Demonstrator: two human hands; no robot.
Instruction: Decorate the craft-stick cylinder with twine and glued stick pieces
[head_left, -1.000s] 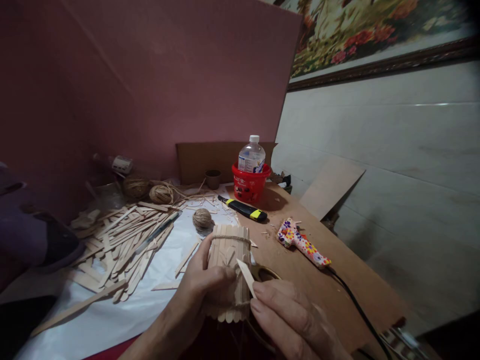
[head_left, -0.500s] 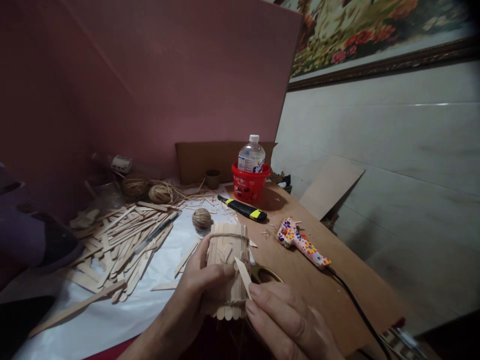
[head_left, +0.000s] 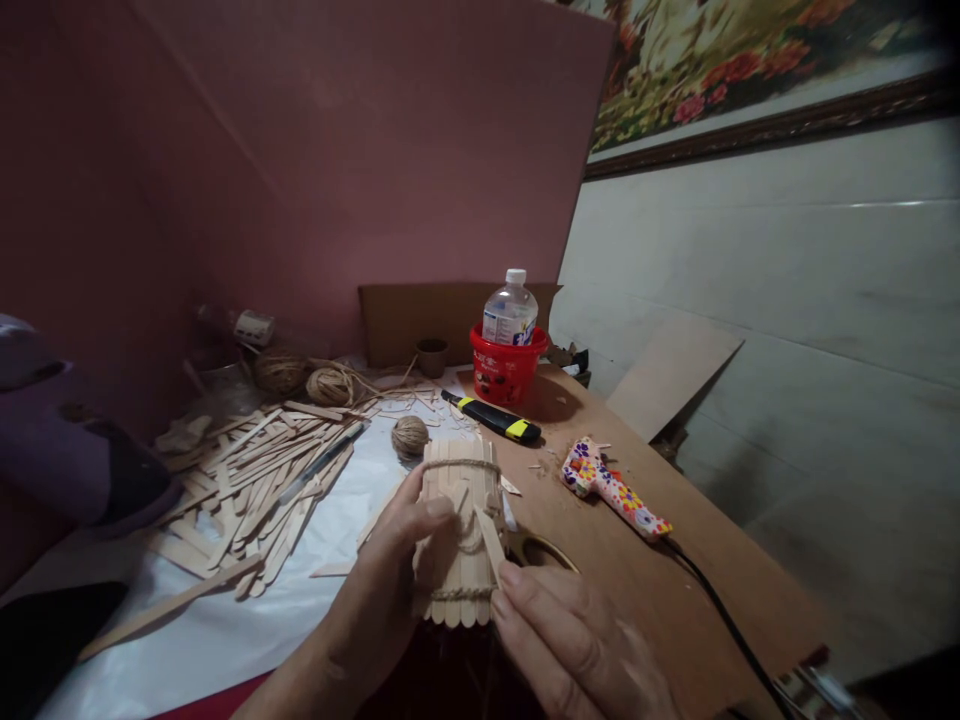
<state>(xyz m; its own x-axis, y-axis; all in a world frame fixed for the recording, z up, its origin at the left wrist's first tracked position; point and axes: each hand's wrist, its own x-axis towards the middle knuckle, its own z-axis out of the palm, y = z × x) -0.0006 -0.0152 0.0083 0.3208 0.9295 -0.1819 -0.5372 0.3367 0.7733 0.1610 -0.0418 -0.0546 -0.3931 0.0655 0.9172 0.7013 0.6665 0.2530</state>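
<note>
My left hand [head_left: 386, 560] is wrapped round a small cylinder of upright craft sticks [head_left: 450, 575], tied near its top and bottom with twine. Small cut pieces of wood sit on the cylinder's face, close to my left thumb. Between the fingertips of my right hand [head_left: 577, 635] is a short, pointed piece of craft stick [head_left: 490, 538]. Its tip lies against or just in front of the cylinder's face; I cannot tell which. Partly hidden behind my right hand are the brass-coloured handles of scissors [head_left: 559, 553].
A pile of craft sticks [head_left: 240, 500] covers the white sheet on the left. Beyond the cylinder lie a twine ball [head_left: 409, 438] and a utility knife [head_left: 491, 417]. A flower-patterned glue gun [head_left: 619, 497], with its cord, lies right. A red bucket [head_left: 504, 375] holds a plastic bottle [head_left: 511, 312].
My left thumb has lifted and shifted up the cylinder's face, uncovering curved marks or pieces there. The pointed piece in my right hand stays near the same spot. The view has shifted slightly.
</note>
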